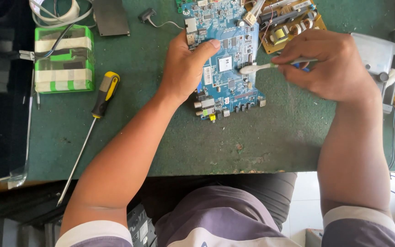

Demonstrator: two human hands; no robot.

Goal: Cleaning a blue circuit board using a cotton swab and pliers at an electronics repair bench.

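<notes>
At nine o'clock on the green table [275,137] sits a green battery pack [64,59] wrapped in white tape. Just right of it lies a long screwdriver [98,114] with a yellow and black handle. The left hand [186,68] presses down on the blue circuit board [225,59] at twelve o'clock, thumb on top, holding its left edge. The right hand [332,64], at two o'clock, pinches a white toothbrush [264,67]. The brush head touches the middle of the board.
</notes>
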